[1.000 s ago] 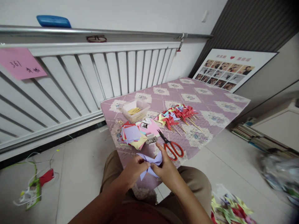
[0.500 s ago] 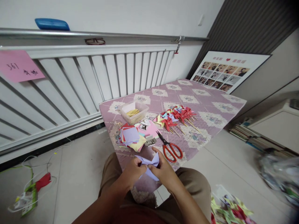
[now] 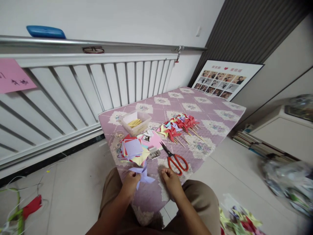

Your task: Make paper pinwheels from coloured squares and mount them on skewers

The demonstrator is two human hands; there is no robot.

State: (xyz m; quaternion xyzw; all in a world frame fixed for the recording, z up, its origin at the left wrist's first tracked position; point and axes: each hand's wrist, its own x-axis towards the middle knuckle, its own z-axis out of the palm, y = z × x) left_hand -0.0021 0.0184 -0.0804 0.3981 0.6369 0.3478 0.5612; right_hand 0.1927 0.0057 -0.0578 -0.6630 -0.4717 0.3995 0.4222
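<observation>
Near the front edge of the table, my left hand (image 3: pixel 131 183) pinches a lavender paper pinwheel (image 3: pixel 144 176) with its blades folded inward. My right hand (image 3: pixel 171 181) is a little to the right, apart from the paper, with thumb and fingertips pressed together. Whatever is between them, if anything, is too small to make out. Red-handled scissors (image 3: pixel 174 159) lie just beyond the right hand, blades pointing away to the left. A small open box of metal bits (image 3: pixel 154 153) sits beyond both hands. Coloured paper squares (image 3: pixel 132 148) are stacked beyond the left hand.
A clear plastic tub (image 3: pixel 135 123) of thin sticks stands farther back, beside a small round dish (image 3: pixel 119 134). Finished pinwheels on sticks (image 3: pixel 179 125) lie mid-table. More pinwheels (image 3: pixel 242 220) are on the floor at right. A radiator (image 3: pixel 117 81) runs behind the table (image 3: pixel 190 107).
My right hand has let go of the lavender paper and moved right. My left hand has shifted left with the paper, which now shows its pinwheel shape. The view has turned slightly right.
</observation>
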